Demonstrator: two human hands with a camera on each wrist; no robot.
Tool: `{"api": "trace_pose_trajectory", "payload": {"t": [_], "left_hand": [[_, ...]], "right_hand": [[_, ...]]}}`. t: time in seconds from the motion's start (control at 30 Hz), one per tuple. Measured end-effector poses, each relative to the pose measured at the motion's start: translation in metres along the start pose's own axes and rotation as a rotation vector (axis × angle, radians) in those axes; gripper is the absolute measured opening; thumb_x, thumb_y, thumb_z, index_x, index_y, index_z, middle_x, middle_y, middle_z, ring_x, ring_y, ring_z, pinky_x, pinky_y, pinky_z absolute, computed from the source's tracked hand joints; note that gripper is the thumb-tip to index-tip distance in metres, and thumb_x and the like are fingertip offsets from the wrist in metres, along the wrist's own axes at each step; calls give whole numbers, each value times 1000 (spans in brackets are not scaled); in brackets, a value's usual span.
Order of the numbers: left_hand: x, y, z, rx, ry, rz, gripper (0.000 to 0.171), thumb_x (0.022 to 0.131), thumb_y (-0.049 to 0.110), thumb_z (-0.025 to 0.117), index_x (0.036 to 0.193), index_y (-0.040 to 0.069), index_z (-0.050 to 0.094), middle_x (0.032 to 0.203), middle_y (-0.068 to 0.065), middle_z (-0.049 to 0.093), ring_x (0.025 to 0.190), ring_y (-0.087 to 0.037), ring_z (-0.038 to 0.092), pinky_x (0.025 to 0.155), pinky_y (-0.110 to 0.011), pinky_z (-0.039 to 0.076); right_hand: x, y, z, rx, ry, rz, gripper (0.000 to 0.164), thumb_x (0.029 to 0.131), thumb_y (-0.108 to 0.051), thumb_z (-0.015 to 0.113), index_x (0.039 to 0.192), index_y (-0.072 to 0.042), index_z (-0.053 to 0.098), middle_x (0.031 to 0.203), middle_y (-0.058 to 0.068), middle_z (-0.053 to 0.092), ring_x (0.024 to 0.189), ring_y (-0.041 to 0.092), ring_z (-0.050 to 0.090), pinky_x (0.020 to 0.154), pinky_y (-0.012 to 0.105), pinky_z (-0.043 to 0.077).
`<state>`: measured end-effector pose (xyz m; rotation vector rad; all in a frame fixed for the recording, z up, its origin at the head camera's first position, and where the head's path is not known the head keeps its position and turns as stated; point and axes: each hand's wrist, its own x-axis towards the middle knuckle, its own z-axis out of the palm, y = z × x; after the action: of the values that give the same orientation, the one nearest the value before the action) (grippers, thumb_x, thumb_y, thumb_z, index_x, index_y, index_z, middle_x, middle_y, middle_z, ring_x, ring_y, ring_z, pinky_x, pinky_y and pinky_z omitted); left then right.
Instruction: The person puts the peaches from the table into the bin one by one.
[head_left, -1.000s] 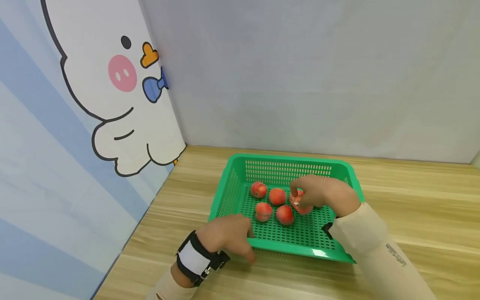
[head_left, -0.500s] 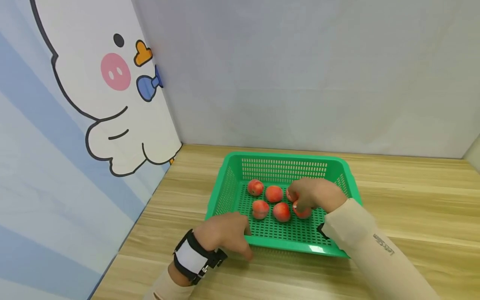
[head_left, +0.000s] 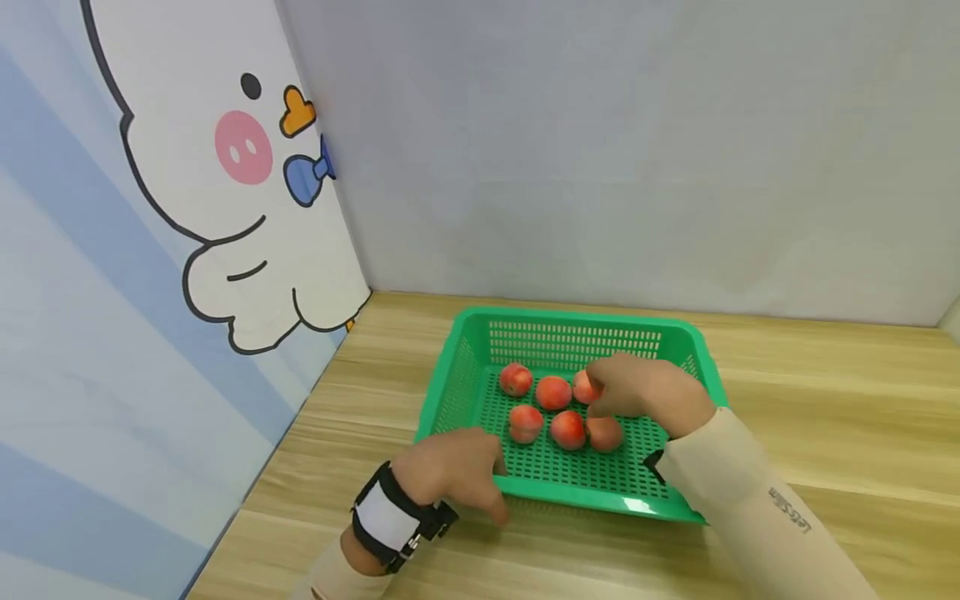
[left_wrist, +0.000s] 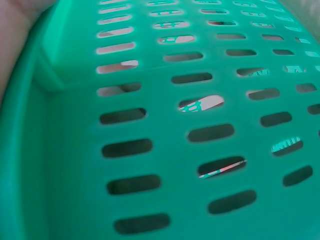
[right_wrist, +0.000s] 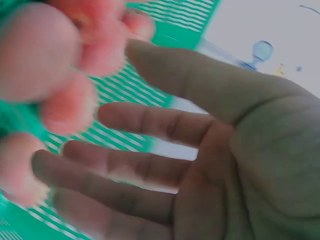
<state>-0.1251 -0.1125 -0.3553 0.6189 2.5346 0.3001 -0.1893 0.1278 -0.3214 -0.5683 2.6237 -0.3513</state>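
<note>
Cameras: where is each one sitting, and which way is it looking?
Head: sits high, looks forward and down at the green basket of peaches on the wooden table; shows both forearms, the left hand and the right hand.
Left wrist: pressed close against the basket's slotted wall; a sliver of skin shows in the top-left corner.
Right wrist: looks along the open palm at blurred peaches.
Shared: all three show the basket.

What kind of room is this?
Probably a small play or practice corner: a cartoon duck wall panel, a wooden tabletop, and a green plastic slotted basket of red-orange peaches.
</note>
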Motion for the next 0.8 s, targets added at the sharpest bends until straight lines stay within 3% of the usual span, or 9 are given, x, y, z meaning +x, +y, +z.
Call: {"api": "trace_pose_trajectory", "payload": {"t": [0.07,0.17,0.23,0.33,0.47,0.6,0.73,0.8], "left_hand": [[0,1,1,-3,-3,4,33,59,33,81,56,21,51,53,11,29,48,-7,30,41,-25,25],[-1,1,1,-12,-11,2,34,60,32,82,56,21,50,52,11,28,47,-7,29,41,-24,24],[-2,1,0,-17,-20,-5,35,61,32,82,56,20,50,52,10,28,47,-7,30,41,-24,25],[-2,1,-2,-25,-29,-23,25,61,33,82,66,18,62,58,13,45,52,-6,40,45,-23,35],[-3,1,-4,-26,-36,-34,37,60,34,84,91,16,73,78,11,63,64,-7,52,57,-26,48],[-3,2,-4,-22,-41,-28,40,60,34,84,94,16,74,82,11,64,66,-7,54,60,-27,50],[-3,2,-5,-19,-48,-37,46,61,36,84,100,15,73,93,8,67,74,-6,58,66,-28,51],[-3,1,-6,-18,-48,-40,48,61,37,84,101,15,73,97,7,68,78,-6,59,69,-29,51]], "right_hand": [[-14,2,-7,-8,109,-91,20,90,-25,63,103,-10,59,91,2,59,80,19,53,68,38,45],[-44,9,-17,-35,301,-158,26,93,-33,61,105,-10,59,92,3,61,82,20,56,67,40,47],[-63,18,-21,-53,410,-164,32,94,-38,61,112,-12,59,105,4,61,91,22,58,69,44,49],[-88,44,-21,-45,490,-100,38,95,-42,58,117,-12,57,114,8,61,94,27,59,66,49,49],[-105,89,-10,-48,490,-14,40,95,-38,58,117,-5,56,114,17,58,94,35,59,64,51,48],[-104,121,4,-33,450,1,36,97,-33,56,113,-1,58,108,22,57,92,38,58,64,50,48],[-97,141,12,-17,411,-3,26,100,-18,50,110,5,57,100,24,57,89,41,56,66,51,47],[-91,148,15,0,361,-9,25,98,-13,53,109,9,54,98,27,57,89,45,55,67,52,47]]}}
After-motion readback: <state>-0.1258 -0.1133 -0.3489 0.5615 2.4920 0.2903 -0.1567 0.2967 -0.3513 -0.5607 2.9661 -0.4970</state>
